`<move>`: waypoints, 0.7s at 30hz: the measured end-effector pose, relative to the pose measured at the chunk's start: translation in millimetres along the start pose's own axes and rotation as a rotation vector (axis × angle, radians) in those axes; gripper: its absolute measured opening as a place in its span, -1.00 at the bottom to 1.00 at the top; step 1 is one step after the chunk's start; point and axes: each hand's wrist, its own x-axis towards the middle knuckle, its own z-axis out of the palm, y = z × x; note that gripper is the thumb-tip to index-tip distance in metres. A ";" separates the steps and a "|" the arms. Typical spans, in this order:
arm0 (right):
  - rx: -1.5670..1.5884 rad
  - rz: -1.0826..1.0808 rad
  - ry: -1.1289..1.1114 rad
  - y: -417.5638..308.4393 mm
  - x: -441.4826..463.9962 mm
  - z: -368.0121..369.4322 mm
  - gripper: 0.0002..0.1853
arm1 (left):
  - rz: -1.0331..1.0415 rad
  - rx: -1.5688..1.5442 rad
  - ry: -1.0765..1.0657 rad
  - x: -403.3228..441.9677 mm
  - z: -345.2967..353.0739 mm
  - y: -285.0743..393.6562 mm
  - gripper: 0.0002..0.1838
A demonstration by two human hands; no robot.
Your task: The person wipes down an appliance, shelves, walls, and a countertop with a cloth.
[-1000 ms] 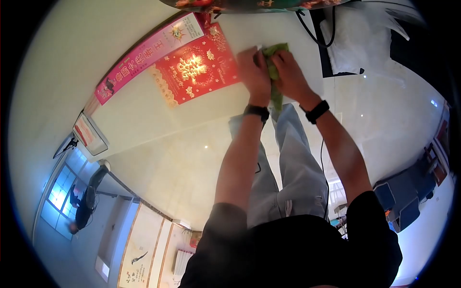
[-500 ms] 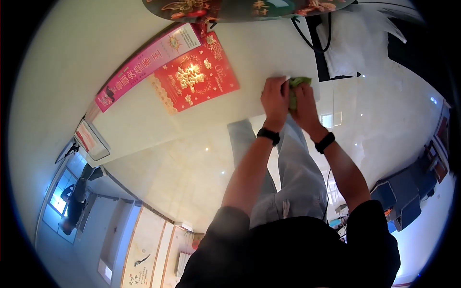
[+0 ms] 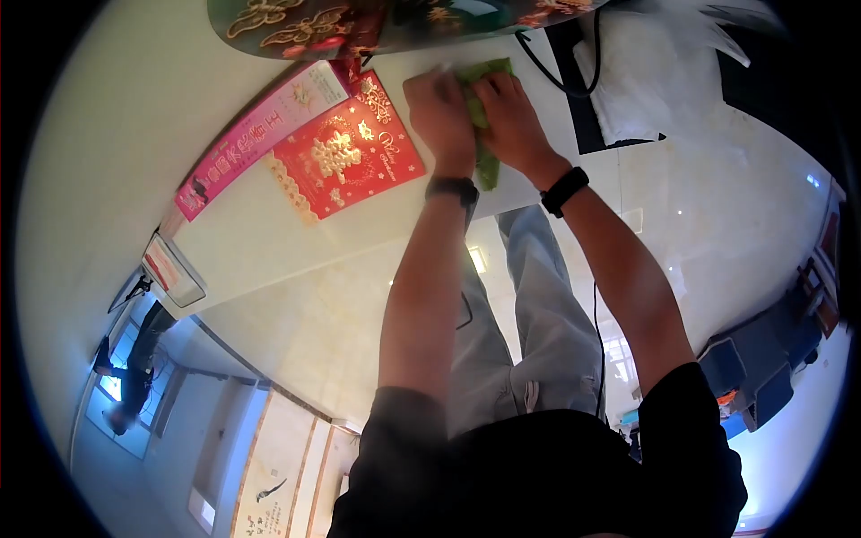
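A green cloth (image 3: 485,117) lies bunched on the pale tabletop (image 3: 260,247), its lower end hanging toward the near edge. My right hand (image 3: 514,121) presses down on the cloth with its fingers wrapped in it. Just left of it, my left hand (image 3: 439,112) touches the left side of the cloth; its fingers are blurred, and what they hold cannot be made out. Beside my left hand lies a red card (image 3: 350,152) with gold characters. A long pink box (image 3: 256,134) sits beyond the card.
A dark decorated object (image 3: 404,27) overhangs the far edge. A black cable (image 3: 587,72) loops beside white plastic (image 3: 632,81) at the right. A framed sign (image 3: 173,271) stands at the left end. Another person (image 3: 136,377) is in the left background.
Both hands first came nearer and to the right with the cloth, then went back away and to the left. The cloth is more stretched out than half a second ago.
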 end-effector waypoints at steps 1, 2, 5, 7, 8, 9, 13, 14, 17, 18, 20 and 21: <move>-0.009 0.011 -0.001 -2.7 -6.9 -2.2 -0.39 | -0.048 -0.026 -0.021 -7.9 -0.4 -1.3 -0.80; -0.018 0.020 0.005 -4.2 -13.7 -2.6 -0.38 | -0.087 -0.052 -0.041 -18.0 -1.7 -0.3 -0.80; -0.013 0.146 0.002 -2.6 -62.5 -3.6 -0.42 | -0.189 -0.087 -0.116 -60.0 -6.7 15.6 -0.79; 0.027 0.241 -0.047 -7.3 -98.6 -13.5 -0.45 | -0.194 -0.009 -0.155 -94.3 -14.0 25.0 -0.83; 0.048 0.282 -0.066 -8.1 -115.6 -16.1 -0.41 | -0.206 0.021 -0.209 -113.2 -15.2 22.2 -0.84; 0.100 0.317 -0.056 -2.6 -135.8 -15.0 -0.39 | -0.216 0.053 -0.258 -129.3 -17.4 23.2 -0.85; 0.178 0.503 -0.105 -25.9 -192.8 -52.6 -0.45 | -0.355 -0.093 -0.368 -159.4 -51.8 87.0 -0.86; 0.187 0.546 -0.119 -37.1 -197.1 -68.5 -0.46 | -0.306 -0.135 -0.351 -163.7 -56.2 98.4 -0.83; 0.221 0.485 -0.024 -67.4 -197.7 -122.9 -0.50 | -0.165 -0.206 -0.280 -156.8 -79.1 151.9 -0.83; 0.228 0.436 0.031 -79.6 -188.4 -142.1 -0.51 | -0.119 -0.223 -0.254 -144.4 -87.4 173.3 -0.84; 0.244 0.342 0.128 -113.7 -173.9 -182.2 -0.54 | -0.019 -0.299 -0.166 -115.3 -107.8 214.4 -0.84; 0.246 0.239 0.207 -129.0 -165.7 -198.8 -0.55 | 0.023 -0.335 -0.124 -104.5 -120.8 232.7 -0.85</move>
